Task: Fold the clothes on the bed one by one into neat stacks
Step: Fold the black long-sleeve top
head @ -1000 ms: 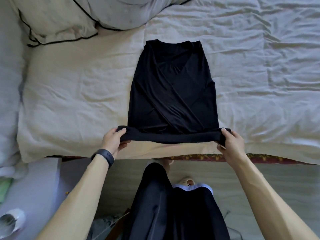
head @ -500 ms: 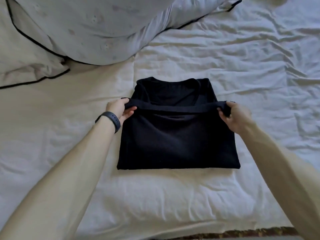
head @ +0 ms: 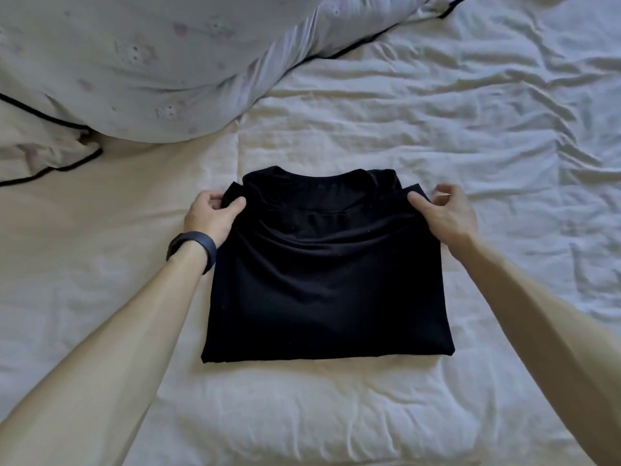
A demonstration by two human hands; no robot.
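Observation:
A black shirt (head: 327, 284) lies folded in half on the white bed sheet (head: 437, 136), its collar end pointing away from me. My left hand (head: 210, 215), with a dark band on the wrist, pinches the upper left corner of the folded-over hem. At the upper right corner my right hand (head: 443, 213) has its thumb on the hem; its fingers are blurred and partly lifted.
A large pale pillow (head: 161, 62) with black piping fills the upper left of the bed, and a second piped pillow edge (head: 43, 156) lies at the far left. Wrinkled sheet spreads to the right and in front of the shirt.
Both hands carried the shirt's lower hem up from the bed's near edge to the collar end, folding it in half. The hem now rests just below the collar.

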